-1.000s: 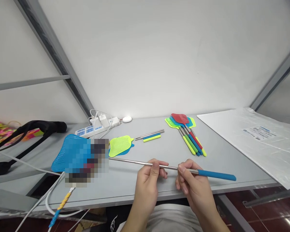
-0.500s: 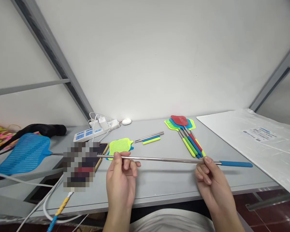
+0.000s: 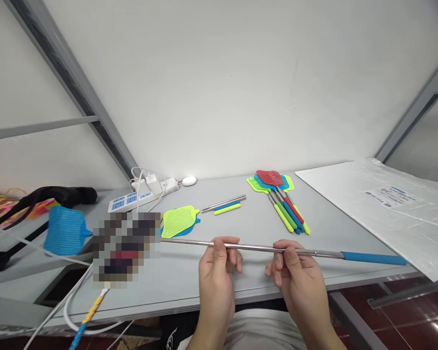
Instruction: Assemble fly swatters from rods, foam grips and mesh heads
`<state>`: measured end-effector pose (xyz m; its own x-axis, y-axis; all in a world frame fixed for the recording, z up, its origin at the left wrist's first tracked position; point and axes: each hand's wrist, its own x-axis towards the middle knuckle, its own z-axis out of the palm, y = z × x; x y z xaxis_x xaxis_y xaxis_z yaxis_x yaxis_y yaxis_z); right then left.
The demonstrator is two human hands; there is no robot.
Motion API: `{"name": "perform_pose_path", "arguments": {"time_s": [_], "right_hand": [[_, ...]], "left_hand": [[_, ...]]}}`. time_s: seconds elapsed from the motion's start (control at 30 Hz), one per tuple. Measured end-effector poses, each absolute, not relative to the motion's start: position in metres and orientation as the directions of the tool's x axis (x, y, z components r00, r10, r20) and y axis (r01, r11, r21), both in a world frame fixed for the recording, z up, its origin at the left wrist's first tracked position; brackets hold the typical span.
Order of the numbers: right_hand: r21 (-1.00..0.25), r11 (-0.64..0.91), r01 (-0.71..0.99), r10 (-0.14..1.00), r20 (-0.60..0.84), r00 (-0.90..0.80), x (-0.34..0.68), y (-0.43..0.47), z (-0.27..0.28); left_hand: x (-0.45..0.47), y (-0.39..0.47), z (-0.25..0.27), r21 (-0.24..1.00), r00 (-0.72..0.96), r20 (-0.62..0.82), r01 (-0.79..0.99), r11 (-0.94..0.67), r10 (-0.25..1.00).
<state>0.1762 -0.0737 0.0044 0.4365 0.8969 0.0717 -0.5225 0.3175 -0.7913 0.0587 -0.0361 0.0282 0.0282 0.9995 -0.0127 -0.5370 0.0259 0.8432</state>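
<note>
A fly swatter (image 3: 328,253) with a long telescopic metal rod is held level across the front of the table. Its blue handle points right, and its blue slotted head (image 3: 66,231) is at the far left; a pixelated patch hides part of the rod. My left hand (image 3: 219,272) pinches the rod near its middle between thumb and fingers. My right hand (image 3: 299,277) is closed on the rod further right, left of the handle. Beyond them lie loose yellow-green and blue swatter heads (image 3: 180,221), metal rods (image 3: 224,203) and blue and yellow-green handle sleeves (image 3: 227,209).
A fanned pile of several swatters (image 3: 281,199) lies at the back centre-right. On the right is a large white wrapped package (image 3: 350,194). A power strip (image 3: 131,199) with plugs and a white round device (image 3: 189,181) sit at the back left. White cables (image 3: 54,311) run down the left.
Both hands have come closer together along the rod. The swatter has shifted to the right, its blue head nearer and its handle further right.
</note>
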Motion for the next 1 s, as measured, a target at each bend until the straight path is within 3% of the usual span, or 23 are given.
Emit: {"name": "perform_pose_path", "arguments": {"time_s": [0.27,0.7,1.0], "right_hand": [[-0.777,0.427,-0.462,0.771,0.046,0.636,0.208,-0.082,0.017],[-0.705,0.435,-0.561,0.756,-0.053,0.653,0.213,-0.074,0.009],[-0.700,0.445,-0.559,0.761,-0.034,0.648,0.225,-0.070,0.005]], "left_hand": [[0.041,-0.021,0.042,0.800,-0.019,-0.029,-0.600,0.011,0.999],[0.034,-0.007,0.031,0.788,-0.052,-0.050,-0.615,0.007,0.997],[0.016,-0.003,0.035,0.743,-0.114,-0.089,-0.669,-0.010,0.990]]}}
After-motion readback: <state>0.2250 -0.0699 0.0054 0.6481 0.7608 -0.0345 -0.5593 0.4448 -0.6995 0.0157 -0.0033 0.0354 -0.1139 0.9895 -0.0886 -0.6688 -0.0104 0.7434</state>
